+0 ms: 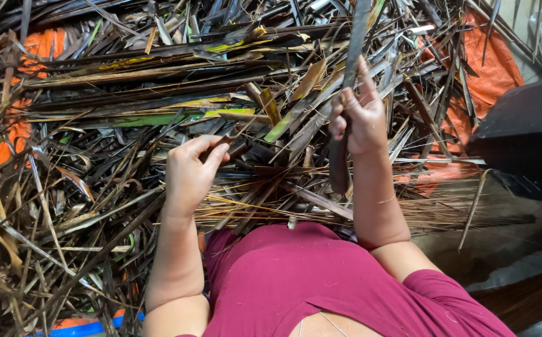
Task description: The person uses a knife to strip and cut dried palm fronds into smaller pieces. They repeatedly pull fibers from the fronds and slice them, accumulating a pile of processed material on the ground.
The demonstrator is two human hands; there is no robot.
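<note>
A long dark leaf strip [348,75] stands nearly upright in front of the person, its long axis running from the top edge of the view down toward the lap. The right hand [358,115] is closed around it partway along — the strip passes up and down through the fist. The left hand [190,171] sits lower and to the left, well apart from the strip, fingers curled on a small dark piece [224,142]. Beyond both spreads a heap of dry leaves [158,81] on an orange sheet [492,68]; thin ribs [252,209] lie across the lap.
</note>
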